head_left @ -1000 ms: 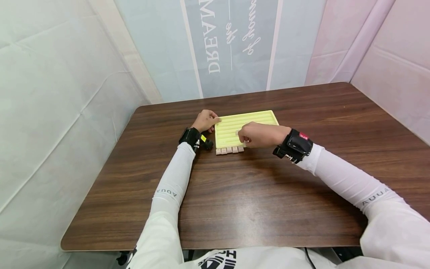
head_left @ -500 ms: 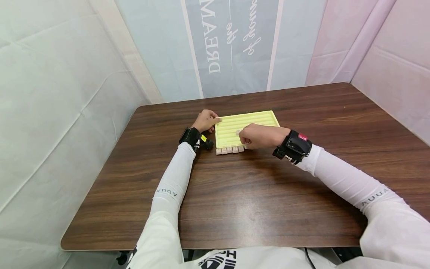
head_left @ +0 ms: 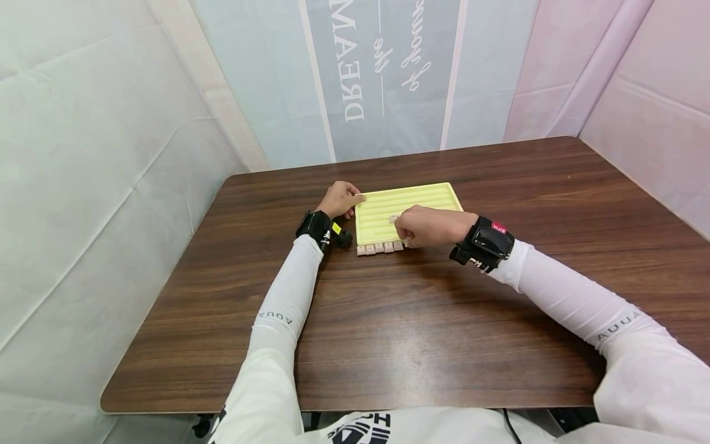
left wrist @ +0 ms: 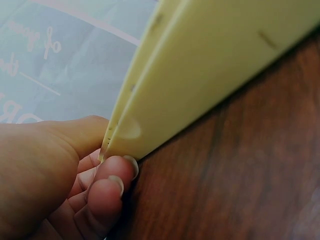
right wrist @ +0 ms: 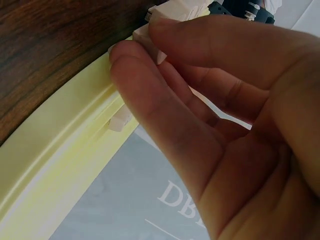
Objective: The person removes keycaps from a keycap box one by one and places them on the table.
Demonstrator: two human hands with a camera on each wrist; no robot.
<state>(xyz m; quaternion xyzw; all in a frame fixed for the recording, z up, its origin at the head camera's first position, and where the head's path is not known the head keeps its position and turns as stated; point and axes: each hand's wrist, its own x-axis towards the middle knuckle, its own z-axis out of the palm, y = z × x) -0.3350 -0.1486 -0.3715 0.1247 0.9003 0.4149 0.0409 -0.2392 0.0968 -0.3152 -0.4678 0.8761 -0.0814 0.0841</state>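
A yellow ridged tray [head_left: 383, 228] stands near the middle of the table. My left hand [head_left: 339, 198] grips its left end, thumb at the rim and fingers curled beneath, as the left wrist view shows on the tray's side [left wrist: 190, 75]. Along the tray's near edge runs a row of several small beige keycaps [head_left: 379, 248]. At the right end of that row, my right hand [head_left: 429, 225] pinches a keycap [right wrist: 149, 44] between thumb and fingertips. Another small beige piece [head_left: 392, 219] lies on the tray, partly behind the right hand; it also appears in the right wrist view [right wrist: 120, 119].
The brown wooden table [head_left: 355, 333] extends around the tray on all sides. Behind it hangs a pale blue curtain [head_left: 388, 74] with white lettering. White fabric walls [head_left: 100, 185] flank both sides. A black wrist strap with a device [head_left: 488, 240] is worn on each arm.
My right hand has shifted very slightly toward the person, still pinching at the end of the row. The left hand keeps its place on the tray.
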